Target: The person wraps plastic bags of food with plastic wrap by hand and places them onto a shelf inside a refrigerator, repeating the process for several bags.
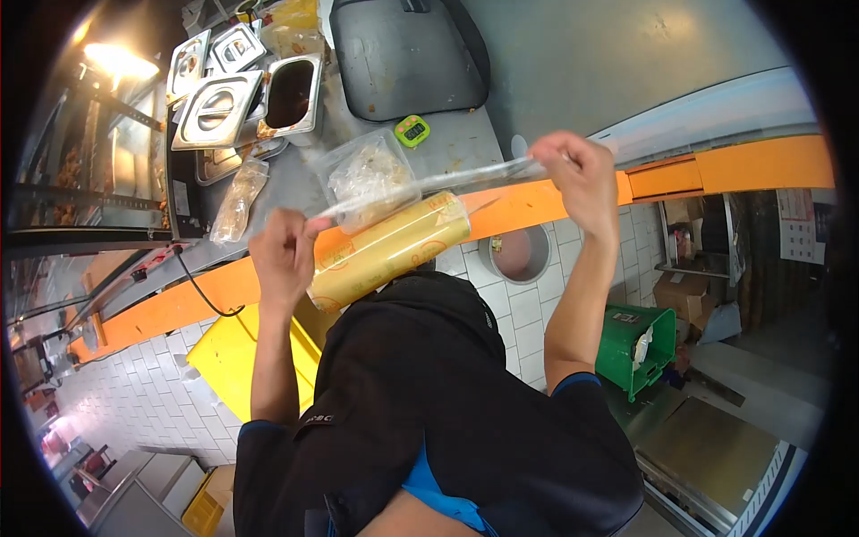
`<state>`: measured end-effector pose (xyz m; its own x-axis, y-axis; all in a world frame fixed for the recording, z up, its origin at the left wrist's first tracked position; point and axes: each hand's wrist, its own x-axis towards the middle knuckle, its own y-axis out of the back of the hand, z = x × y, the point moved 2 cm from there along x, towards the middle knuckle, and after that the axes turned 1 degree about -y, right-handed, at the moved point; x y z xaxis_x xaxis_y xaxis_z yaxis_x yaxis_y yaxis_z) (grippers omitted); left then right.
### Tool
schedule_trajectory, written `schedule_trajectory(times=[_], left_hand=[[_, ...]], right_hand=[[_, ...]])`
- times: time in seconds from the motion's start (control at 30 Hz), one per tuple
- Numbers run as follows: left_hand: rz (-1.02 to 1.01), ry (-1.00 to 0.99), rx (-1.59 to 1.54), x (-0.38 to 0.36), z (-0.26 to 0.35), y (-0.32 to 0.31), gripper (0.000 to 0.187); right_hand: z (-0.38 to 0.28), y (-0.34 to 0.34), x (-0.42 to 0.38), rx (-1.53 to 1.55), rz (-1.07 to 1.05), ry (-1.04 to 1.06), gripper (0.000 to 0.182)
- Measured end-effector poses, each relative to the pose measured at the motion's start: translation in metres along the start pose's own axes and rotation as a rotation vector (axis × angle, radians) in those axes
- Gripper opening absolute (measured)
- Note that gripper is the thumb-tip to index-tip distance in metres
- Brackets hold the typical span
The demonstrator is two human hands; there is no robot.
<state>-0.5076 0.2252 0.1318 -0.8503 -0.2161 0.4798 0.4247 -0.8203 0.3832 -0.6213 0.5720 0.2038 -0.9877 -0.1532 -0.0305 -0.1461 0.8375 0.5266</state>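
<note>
A stretched, bunched strip of clear cling film (456, 176) runs between my two hands. My left hand (284, 253) pinches one end, just left of a large yellow cling film roll (389, 255). My right hand (580, 183) is closed on the other end, higher up and to the right, above the orange counter edge. The roll lies at a slant against the counter's front, close to my body. Behind the strip sits a clear plastic container (365, 174) with pale contents that I cannot make out. Beside it lies a clear bag (240, 201) with brownish contents.
Metal pans with lids (216, 109) crowd the counter's back left, near a dark-filled pan (292, 92). A green timer (412, 131) lies before a black padded bag (407, 58). Below are a yellow bin (233, 358), a round bucket (517, 252) and a green crate (633, 349).
</note>
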Motion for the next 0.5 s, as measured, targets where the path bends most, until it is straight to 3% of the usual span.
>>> schedule_trajectory(times=[0.07,0.1,0.17,0.23,0.3,0.33,0.4,0.5], left_hand=[[-0.207,0.245,-0.111,0.024,-0.012,0.001,0.030],[-0.198,0.233,-0.107,0.036,-0.022,0.002,0.030],[-0.415,0.115,0.123,0.055,-0.050,-0.003,0.027],[-0.298,0.145,0.137,0.065,-0.100,-0.017,0.027],[-0.200,0.262,0.179,0.062,-0.158,-0.041,0.031],[-0.197,0.337,0.215,0.059,-0.187,-0.056,0.033],[0.025,0.366,0.137,0.048,-0.236,-0.086,0.033],[0.172,0.434,0.011,0.052,-0.223,-0.094,0.035]], right_hand=[[0.018,-0.008,0.041,0.699,-0.261,0.032,0.014],[0.021,-0.015,0.057,0.700,-0.262,0.047,0.014],[0.015,-0.045,0.087,0.299,-0.376,0.296,0.023],[0.022,-0.076,0.118,-0.120,-0.282,0.340,0.022],[0.036,-0.129,0.150,-0.165,-0.076,0.259,0.014],[0.050,-0.159,0.165,-0.064,-0.131,0.172,0.015],[0.086,-0.217,0.186,-0.064,0.055,0.368,0.010],[0.094,-0.253,0.184,-0.039,0.213,0.324,0.012]])
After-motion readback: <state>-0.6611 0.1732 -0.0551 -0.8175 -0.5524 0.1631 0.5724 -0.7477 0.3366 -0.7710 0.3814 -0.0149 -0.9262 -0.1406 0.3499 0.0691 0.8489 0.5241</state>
